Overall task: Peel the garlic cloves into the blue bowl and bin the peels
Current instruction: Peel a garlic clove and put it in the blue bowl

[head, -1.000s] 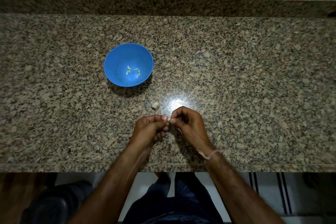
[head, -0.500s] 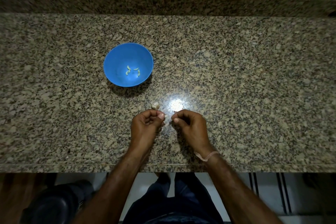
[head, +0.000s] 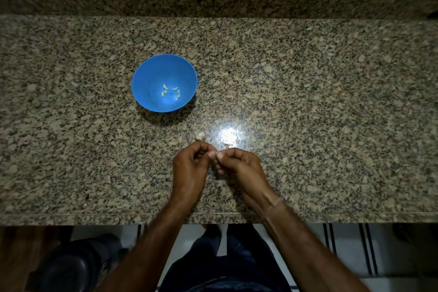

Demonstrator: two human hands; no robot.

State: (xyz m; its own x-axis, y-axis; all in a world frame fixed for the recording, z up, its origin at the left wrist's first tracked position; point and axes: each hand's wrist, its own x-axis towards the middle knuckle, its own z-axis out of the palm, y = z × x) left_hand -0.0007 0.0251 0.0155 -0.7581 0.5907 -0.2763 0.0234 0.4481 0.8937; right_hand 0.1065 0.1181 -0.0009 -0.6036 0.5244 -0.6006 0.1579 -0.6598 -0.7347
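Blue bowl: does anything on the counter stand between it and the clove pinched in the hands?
Only a loose garlic piece lies on the counter, roughly between the blue bowl and the garlic clove pinched by the left hand and right hand. It is low; carrying over it looks easy.

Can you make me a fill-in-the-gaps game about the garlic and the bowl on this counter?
The bowl is coloured ____.
____ peeled cloves lie inside it.
A garlic piece lies on the counter between the left hand and the ____.
The left hand and right hand pinch one small clove ____ them.
Missing words: blue, four, bowl, between.
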